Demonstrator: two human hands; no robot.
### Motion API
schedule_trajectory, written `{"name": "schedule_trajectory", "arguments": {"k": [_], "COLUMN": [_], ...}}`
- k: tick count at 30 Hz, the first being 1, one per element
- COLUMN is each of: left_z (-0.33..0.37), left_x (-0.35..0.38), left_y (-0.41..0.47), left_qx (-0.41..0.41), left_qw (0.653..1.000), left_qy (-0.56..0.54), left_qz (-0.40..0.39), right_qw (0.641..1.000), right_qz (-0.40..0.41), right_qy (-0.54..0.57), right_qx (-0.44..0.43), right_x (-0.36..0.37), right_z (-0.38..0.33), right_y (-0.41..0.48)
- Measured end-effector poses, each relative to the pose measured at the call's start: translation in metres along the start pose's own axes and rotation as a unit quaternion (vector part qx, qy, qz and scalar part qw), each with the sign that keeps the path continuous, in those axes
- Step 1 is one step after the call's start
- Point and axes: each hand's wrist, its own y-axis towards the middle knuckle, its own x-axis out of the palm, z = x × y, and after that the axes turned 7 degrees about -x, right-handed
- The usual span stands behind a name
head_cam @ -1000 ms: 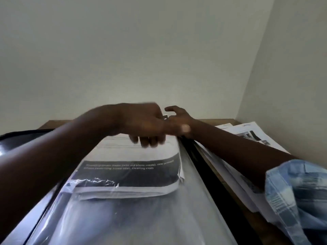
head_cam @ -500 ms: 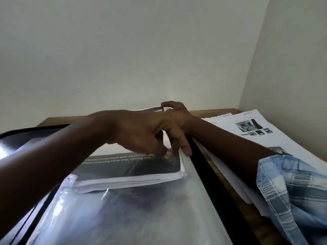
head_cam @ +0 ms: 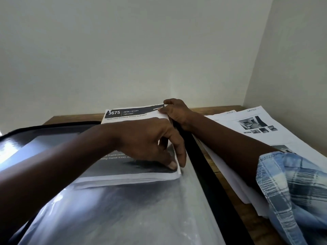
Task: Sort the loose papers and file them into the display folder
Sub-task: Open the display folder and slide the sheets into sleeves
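The display folder lies open, its black spine running away from me and a clear sleeve spread in front. A thick stack of printed papers with a dark "3675 DESK / STUDY" header lies on the sleeve; whether any of it is inside the plastic I cannot tell. My right hand grips the stack's far right corner, thumb on top. My left hand reaches across and pinches the near right corner, one fingertip pressed on the top sheet.
More loose printed sheets with small photos lie spread on the wooden table right of the folder, partly under my right forearm and plaid sleeve. Pale walls close off the table at the back and the right.
My left hand has slid from the far corner, beside my right hand, along the stack's right edge to the near corner. The stack's header has come into view.
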Motion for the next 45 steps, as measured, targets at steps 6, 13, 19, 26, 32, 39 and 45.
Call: {"name": "schedule_trajectory", "arguments": {"k": [6, 13, 19, 26, 32, 39, 45], "left_z": [0.000, -0.004, -0.076, -0.138, -0.128, -0.140, -0.135], "left_x": [0.002, -0.007, -0.046, -0.028, -0.059, -0.072, -0.059], "left_y": [0.001, 0.003, -0.030, -0.049, 0.000, 0.045, 0.044], "left_qx": [0.008, -0.023, -0.224, -0.302, -0.289, -0.336, -0.348], "left_qw": [0.993, 0.973, 0.876, 0.856, 0.896, 0.909, 0.908], "left_qy": [-0.065, -0.044, 0.005, -0.013, -0.083, -0.041, -0.086], "left_qz": [0.103, 0.224, 0.428, 0.418, 0.327, 0.244, 0.216], "right_qw": [0.999, 0.995, 0.999, 0.989, 0.965, 0.967, 0.986], "right_qz": [-0.020, 0.011, -0.033, -0.149, -0.260, -0.235, -0.149], "right_qy": [0.030, 0.098, -0.023, -0.020, 0.038, -0.036, 0.035], "right_qx": [0.003, -0.023, -0.018, 0.012, 0.013, 0.085, 0.062], "right_x": [-0.003, -0.004, 0.000, -0.018, -0.037, -0.045, -0.040], "right_z": [-0.016, -0.020, -0.026, -0.048, -0.052, -0.060, -0.058], "right_y": [-0.002, -0.003, -0.005, -0.014, -0.011, -0.013, -0.014]}}
